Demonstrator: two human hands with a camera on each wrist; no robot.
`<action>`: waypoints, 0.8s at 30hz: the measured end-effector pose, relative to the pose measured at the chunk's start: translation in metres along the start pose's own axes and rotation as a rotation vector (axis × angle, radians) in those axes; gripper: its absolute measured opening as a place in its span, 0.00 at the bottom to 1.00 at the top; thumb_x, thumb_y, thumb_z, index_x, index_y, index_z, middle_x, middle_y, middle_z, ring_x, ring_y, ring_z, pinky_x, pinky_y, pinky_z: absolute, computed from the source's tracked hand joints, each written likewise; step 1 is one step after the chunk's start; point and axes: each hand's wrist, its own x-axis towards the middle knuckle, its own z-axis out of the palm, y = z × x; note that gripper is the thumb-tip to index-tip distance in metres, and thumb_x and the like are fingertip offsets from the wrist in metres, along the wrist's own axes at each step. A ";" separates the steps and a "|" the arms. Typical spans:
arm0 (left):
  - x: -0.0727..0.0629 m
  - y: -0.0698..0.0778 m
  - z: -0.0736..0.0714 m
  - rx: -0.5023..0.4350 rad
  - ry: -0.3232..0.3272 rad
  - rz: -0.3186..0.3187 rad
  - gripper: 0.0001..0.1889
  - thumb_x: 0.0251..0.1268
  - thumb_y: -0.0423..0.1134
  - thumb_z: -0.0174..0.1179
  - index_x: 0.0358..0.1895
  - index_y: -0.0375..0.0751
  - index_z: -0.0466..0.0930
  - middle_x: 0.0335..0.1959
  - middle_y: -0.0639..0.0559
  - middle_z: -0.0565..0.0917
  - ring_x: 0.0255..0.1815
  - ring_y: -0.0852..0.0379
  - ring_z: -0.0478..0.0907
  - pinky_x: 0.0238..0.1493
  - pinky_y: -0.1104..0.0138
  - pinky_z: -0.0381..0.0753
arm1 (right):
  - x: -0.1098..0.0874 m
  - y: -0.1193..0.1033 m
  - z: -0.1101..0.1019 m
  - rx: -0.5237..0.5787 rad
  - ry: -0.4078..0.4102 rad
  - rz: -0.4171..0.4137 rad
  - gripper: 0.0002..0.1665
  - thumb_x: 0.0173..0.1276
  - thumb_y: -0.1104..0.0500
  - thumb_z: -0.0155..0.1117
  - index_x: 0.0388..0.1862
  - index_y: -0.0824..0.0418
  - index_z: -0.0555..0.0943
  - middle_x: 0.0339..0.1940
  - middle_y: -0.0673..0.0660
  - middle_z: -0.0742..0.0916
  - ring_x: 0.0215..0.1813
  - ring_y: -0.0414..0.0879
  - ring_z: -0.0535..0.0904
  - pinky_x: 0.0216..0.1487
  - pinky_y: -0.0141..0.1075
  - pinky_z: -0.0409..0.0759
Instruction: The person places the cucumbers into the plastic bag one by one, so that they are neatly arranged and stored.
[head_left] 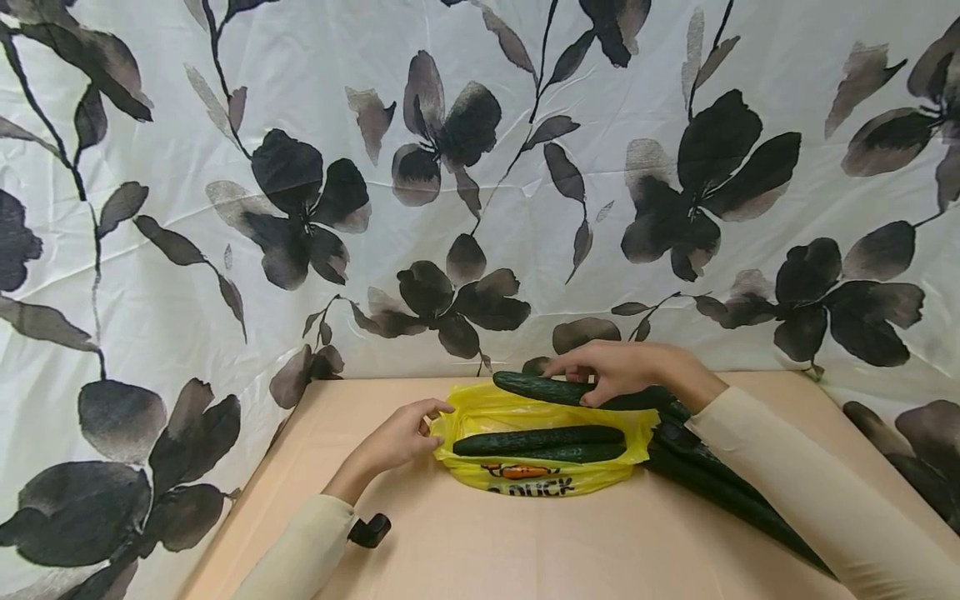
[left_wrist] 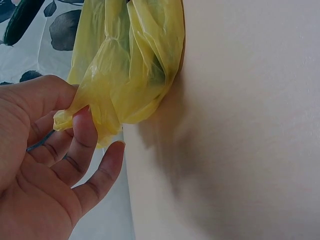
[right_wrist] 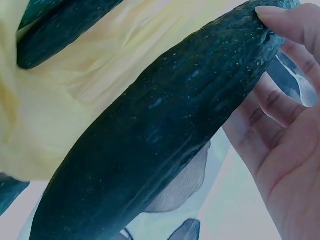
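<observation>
A yellow plastic bag [head_left: 600,479] with printed lettering lies on the table, its mouth spread wide. Two dark green cucumbers [head_left: 540,438] show side by side inside it. My left hand [head_left: 397,433] pinches the bag's left edge between thumb and fingers; the left wrist view shows the gathered yellow plastic [left_wrist: 107,75] there. Above the bag's far side, my right hand [head_left: 618,372] holds another cucumber [head_left: 534,387] lengthwise. In the right wrist view the thumb and fingers grip this cucumber [right_wrist: 160,110] near one end, with the bag's pale yellow inside behind it.
More long dark green cucumbers [head_left: 723,479] lie on the table to the right of the bag, partly under my right forearm. A flower-printed cloth [head_left: 555,250] hangs behind the table's far edge. The peach-coloured tabletop [head_left: 480,550] extends in front of the bag.
</observation>
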 end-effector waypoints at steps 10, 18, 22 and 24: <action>-0.002 0.000 0.001 0.007 -0.003 -0.006 0.25 0.63 0.29 0.67 0.64 0.39 0.78 0.52 0.43 0.80 0.33 0.57 0.73 0.34 0.67 0.75 | 0.014 -0.011 0.003 -0.007 -0.005 -0.041 0.35 0.66 0.60 0.69 0.72 0.45 0.73 0.36 0.50 0.76 0.41 0.44 0.73 0.41 0.38 0.72; -0.002 -0.001 -0.001 0.006 -0.001 0.026 0.24 0.62 0.29 0.67 0.63 0.37 0.77 0.52 0.41 0.80 0.33 0.57 0.73 0.33 0.68 0.74 | 0.022 -0.019 0.005 -0.024 0.001 -0.045 0.37 0.66 0.59 0.69 0.74 0.47 0.71 0.43 0.46 0.80 0.43 0.42 0.75 0.45 0.36 0.76; -0.001 -0.002 -0.001 0.007 -0.005 0.036 0.24 0.62 0.29 0.67 0.63 0.36 0.77 0.52 0.41 0.80 0.33 0.56 0.73 0.34 0.68 0.74 | 0.028 -0.020 0.006 -0.023 0.000 -0.064 0.37 0.67 0.59 0.68 0.75 0.46 0.70 0.47 0.44 0.81 0.46 0.41 0.76 0.49 0.37 0.79; -0.001 -0.001 -0.002 0.006 -0.006 0.040 0.24 0.62 0.28 0.67 0.63 0.36 0.77 0.52 0.40 0.80 0.33 0.55 0.73 0.34 0.68 0.74 | 0.030 -0.020 0.007 -0.014 0.002 -0.077 0.38 0.67 0.59 0.68 0.75 0.46 0.70 0.50 0.45 0.82 0.48 0.40 0.77 0.51 0.37 0.80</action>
